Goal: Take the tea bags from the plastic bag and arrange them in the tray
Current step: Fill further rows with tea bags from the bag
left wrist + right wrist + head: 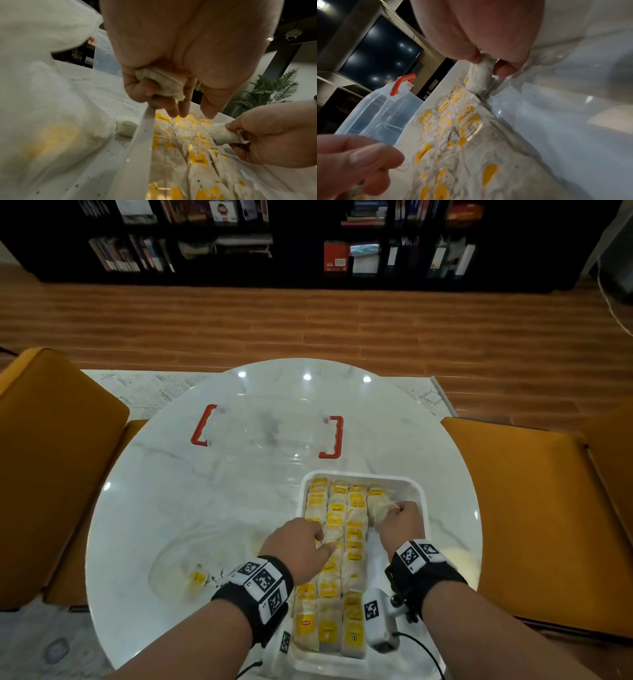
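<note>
Both fists clamped on tea bags: left hand (297,546), right hand (401,520). Tray (422,508) packed; risked disturbing rows, tearing paper.

Plastic bag (42,94) blurred, edge-cropped; tray (329,664) near end hidden under wrists.

There were two hands, the left hand (297,546) and the right hand (401,521), one white tray (420,491) with four rows of tea bags (354,546), one plastic bag (178,559), one clear box (267,429) with two red handles (200,426), and two yellow chairs (58,457).
</note>
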### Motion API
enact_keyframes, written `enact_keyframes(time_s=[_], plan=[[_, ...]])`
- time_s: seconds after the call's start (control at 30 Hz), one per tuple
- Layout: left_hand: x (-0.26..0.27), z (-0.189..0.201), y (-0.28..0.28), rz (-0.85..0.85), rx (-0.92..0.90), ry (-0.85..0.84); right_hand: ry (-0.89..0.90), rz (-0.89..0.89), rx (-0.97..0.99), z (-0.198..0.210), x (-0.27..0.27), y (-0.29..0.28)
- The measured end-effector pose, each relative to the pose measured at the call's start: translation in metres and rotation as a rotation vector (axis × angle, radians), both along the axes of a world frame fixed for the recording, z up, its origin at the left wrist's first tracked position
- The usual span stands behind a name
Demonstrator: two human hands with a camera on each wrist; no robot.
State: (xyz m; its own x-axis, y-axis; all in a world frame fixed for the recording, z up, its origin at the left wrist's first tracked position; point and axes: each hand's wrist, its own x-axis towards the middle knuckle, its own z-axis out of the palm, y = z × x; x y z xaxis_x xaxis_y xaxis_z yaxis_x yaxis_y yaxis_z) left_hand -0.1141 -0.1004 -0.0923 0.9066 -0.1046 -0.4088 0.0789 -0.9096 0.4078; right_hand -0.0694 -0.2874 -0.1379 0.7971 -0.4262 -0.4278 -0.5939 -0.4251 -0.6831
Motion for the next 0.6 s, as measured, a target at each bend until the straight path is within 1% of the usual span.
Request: enact_keyframes(time_s=[0.17,0.3,0.4,0.5,0.6], plan=[[0.0010,-0.0014,0.0003,-0.010,0.010,0.008,0.043,0.032,-0.040,-0.0024,0.0010,0.0023],[0.0010,-0.0013,0.0008,-0.021,0.013,0.008,0.036,0.142,-0.134,-0.0037,0.0006,-0.0005],[0.0007,-0.0020,0.0006,-0.027,0.020,0.007,0.013,0.208,-0.242,-0.0037,0.0015,0.0024],[0.0003,-0.0014,-0.0004,-0.037,0.026,0.001,0.015,0.206,-0.297,0.0011,0.0025,0.0045],[0.0004,-0.0005,-0.0002,-0.039,0.028,0.001,0.046,0.204,-0.312,0.0040,0.0038,0.0038]])
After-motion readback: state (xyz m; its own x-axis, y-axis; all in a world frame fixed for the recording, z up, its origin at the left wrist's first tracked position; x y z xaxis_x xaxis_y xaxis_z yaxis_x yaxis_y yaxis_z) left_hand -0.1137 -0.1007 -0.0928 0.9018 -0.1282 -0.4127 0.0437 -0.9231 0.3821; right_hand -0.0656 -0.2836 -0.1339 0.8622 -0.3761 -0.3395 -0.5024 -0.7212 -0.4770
